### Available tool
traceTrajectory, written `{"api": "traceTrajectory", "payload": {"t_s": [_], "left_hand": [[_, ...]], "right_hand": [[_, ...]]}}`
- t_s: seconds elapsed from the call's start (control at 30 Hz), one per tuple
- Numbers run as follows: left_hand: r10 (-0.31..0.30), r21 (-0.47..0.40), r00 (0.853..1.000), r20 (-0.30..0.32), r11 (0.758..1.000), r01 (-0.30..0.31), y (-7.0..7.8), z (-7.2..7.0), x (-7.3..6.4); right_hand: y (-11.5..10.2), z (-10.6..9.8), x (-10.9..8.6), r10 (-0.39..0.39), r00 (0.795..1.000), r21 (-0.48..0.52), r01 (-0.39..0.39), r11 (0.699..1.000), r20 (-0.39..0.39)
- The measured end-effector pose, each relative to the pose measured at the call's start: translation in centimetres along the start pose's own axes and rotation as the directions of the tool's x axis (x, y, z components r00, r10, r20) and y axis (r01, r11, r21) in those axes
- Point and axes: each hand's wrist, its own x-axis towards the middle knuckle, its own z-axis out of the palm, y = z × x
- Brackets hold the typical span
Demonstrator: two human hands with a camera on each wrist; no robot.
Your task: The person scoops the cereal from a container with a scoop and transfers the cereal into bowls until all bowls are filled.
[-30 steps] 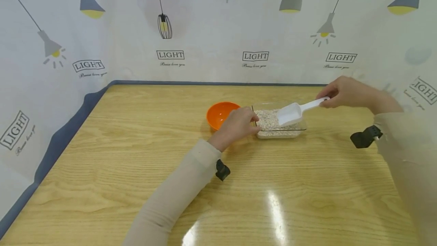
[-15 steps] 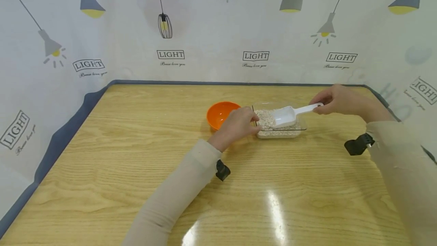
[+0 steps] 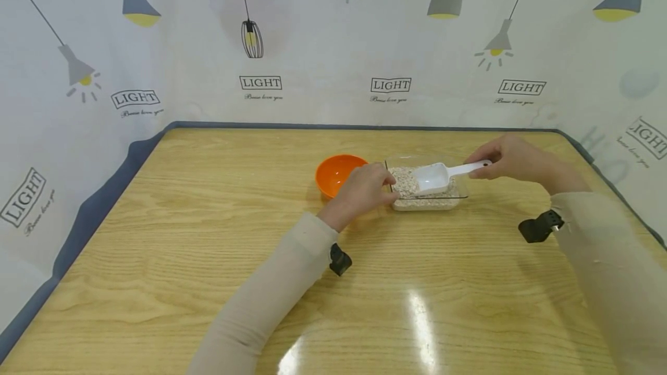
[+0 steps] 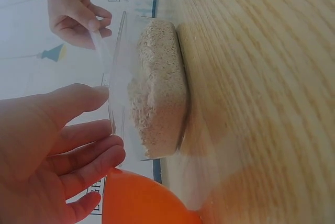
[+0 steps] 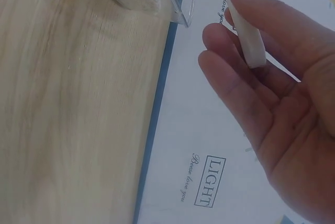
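Note:
A clear rectangular container (image 3: 426, 203) filled with oat flakes (image 3: 403, 180) stands on the table. My left hand (image 3: 365, 188) holds its left rim, thumb at the front corner and fingertips along the side; the left wrist view shows the thumb (image 4: 97, 97) and fingers right at the rim. In my right hand (image 3: 513, 158) is the handle of a white scoop (image 3: 433, 178), pinched between thumb and fingers. The scoop's bowl lies tilted in the oats, its front edge among the flakes. From the right wrist, only the scoop's handle (image 5: 250, 43) shows.
An orange bowl (image 3: 333, 173) stands just left of the container, partly hidden behind my left hand. The wooden table (image 3: 208, 219) reaches back to a white wall covering (image 3: 312, 33) printed with lamps.
My right hand has moved left and down, bringing the scoop from above the oats into them and flattening its tilt. The left hand, container and orange bowl have stayed in place.

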Motion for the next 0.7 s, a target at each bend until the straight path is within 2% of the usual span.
{"api": "traceTrajectory", "payload": {"t_s": [0.33, 0.7], "left_hand": [[-0.013, -0.004, 1.0, 0.002, 1.0, 0.013, 0.0, 0.0, 0.0], [-0.025, 0.003, 1.0, 0.005, 1.0, 0.025, 0.1, 0.1, 0.0]], "right_hand": [[0.1, 0.7, -0.1, -0.03, 0.999, 0.061, 0.029, 0.998, 0.021], [0.8, 1.9, -0.2, -0.03, 0.999, 0.081, 0.032, 0.996, -0.035]]}}
